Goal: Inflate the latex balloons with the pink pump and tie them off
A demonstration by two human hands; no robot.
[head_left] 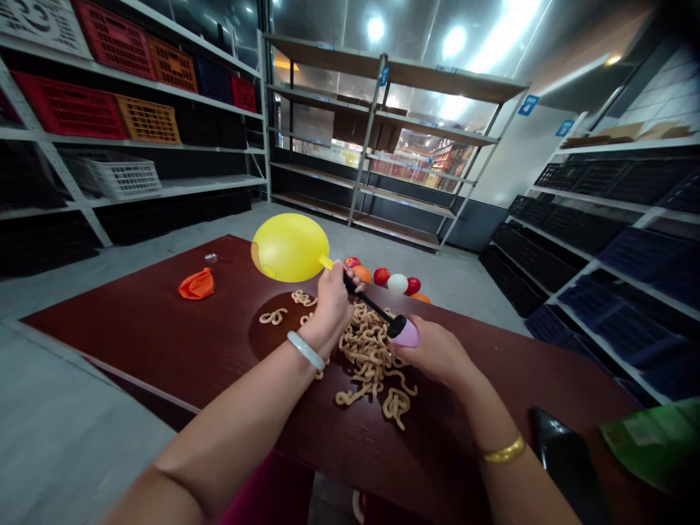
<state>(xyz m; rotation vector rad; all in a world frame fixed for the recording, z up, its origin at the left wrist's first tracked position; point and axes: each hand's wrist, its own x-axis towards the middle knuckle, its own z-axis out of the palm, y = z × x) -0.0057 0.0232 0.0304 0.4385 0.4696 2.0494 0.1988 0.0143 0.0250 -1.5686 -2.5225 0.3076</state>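
A yellow balloon (292,246), swollen with air, sticks out to the left above the table. My left hand (332,295) is closed around its neck and the black end of a hand balloon pump (377,300). My right hand (437,348) grips the pump's pale purple part at the other end, and a black rod shows between the hands. Under them lies a pile of beige, curly, worm-like pieces (367,348), a few of them loose to the left. An uninflated orange balloon (197,284) rests flat on the table's left side.
The dark red table (136,328) spans the foreground. Several round balloons (397,284) sit beyond its far edge. A black phone (566,459) and a green packet (656,441) lie at the right. Shelves with crates (147,117) stand left and right, a rack (377,138) behind.
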